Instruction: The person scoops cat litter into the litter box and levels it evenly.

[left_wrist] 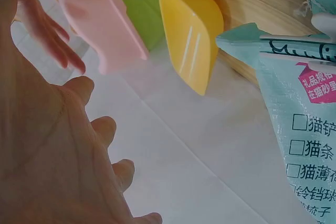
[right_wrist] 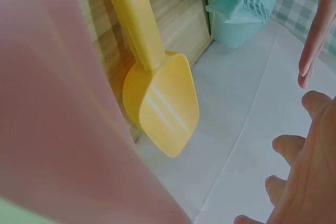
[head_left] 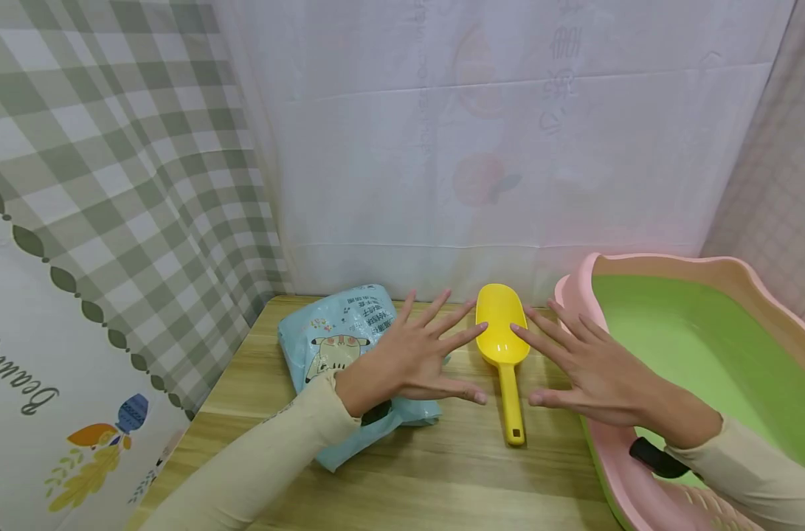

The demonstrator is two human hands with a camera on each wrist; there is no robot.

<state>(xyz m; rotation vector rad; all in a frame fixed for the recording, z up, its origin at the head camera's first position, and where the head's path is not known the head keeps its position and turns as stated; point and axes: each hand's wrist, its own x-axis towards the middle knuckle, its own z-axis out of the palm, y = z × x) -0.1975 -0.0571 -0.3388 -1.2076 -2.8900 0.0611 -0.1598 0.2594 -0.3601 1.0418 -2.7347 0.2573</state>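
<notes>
Both hands are held out with fingers spread, and nothing is in either of them. In the head view the left hand [head_left: 418, 354] overlaps the right side of a light blue plastic bag [head_left: 336, 332] printed with a cartoon animal and Chinese writing. The right hand [head_left: 595, 365] hovers by the left rim of a pink and green litter box [head_left: 581, 284]. Between the hands a yellow scoop [head_left: 502, 332] lies on the wooden table, handle toward the person. The left wrist view shows the scoop [left_wrist: 191, 35] beside the bag [left_wrist: 299, 114]; the right wrist view shows the scoop [right_wrist: 165, 103] close up.
The wooden table [head_left: 482, 487] ends at a white cloth [head_left: 508, 162] hung behind it. A green checked cloth [head_left: 156, 147] hangs on the left. A black strap [head_left: 657, 457] is on the right wrist, over the litter box's near rim.
</notes>
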